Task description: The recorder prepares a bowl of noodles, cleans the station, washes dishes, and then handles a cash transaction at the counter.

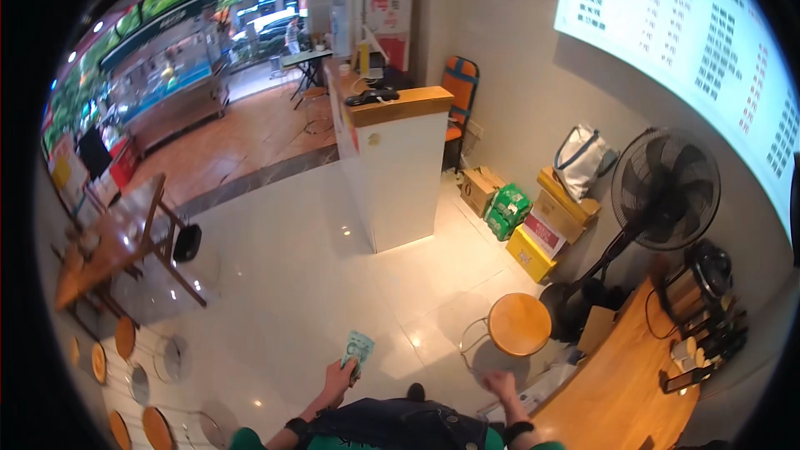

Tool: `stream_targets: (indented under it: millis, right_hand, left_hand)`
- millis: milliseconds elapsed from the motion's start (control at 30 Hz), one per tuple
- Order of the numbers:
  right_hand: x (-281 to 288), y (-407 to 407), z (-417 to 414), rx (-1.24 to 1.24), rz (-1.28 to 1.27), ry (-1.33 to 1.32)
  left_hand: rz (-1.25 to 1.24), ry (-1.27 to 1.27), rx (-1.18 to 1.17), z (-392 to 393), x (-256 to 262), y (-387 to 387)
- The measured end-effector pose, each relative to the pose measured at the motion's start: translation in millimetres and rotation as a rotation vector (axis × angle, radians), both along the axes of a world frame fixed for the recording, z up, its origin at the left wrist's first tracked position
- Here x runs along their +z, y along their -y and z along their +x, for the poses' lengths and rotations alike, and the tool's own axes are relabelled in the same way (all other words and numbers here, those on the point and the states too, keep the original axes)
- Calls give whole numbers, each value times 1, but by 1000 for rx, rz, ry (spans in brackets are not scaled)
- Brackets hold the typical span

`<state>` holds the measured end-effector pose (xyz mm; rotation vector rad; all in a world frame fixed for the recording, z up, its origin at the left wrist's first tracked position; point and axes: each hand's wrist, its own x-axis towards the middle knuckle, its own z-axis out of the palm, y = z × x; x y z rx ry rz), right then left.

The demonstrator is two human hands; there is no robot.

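My left hand (340, 377) is low in the view, left of centre, closed around a greenish banknote (359, 346) that points up and away from me. Whether it is one note or more, I cannot tell. My right hand (498, 382) hangs in front of me at the right, below a round wooden-topped stool (519, 324) with metal legs. It looks slightly blurred, its fingers bent, and no object shows in it. Dark bands circle both wrists.
Ahead stands a white counter (403, 181) with a wooden top. On the right are a wooden table (600, 381), a black standing fan (665, 190) and stacked boxes (531, 253). A wooden table (106, 262) and several stools (125, 337) stand left. A dark floor strip (256, 178) borders reddish tiles.
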<state>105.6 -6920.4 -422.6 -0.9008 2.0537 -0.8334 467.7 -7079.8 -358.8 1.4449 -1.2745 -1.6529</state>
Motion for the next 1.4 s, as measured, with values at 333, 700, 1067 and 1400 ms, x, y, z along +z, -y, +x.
stream_targets:
  millis: [333, 700, 1067, 1400]
  right_hand:
    - [58, 315, -109, 221, -244, 15]
    - [7, 369, -299, -377, 35, 187]
    - [-48, 508, -468, -288, 183, 338]
    - [-2, 792, -652, -101, 34, 189]
  left_hand:
    - [-15, -85, 456, -77, 3, 200]
    - [-394, 113, 238, -305, 71, 520]
    - [-935, -80, 406, -484, 189, 772]
    - [-800, 397, 663, -510, 172, 789]
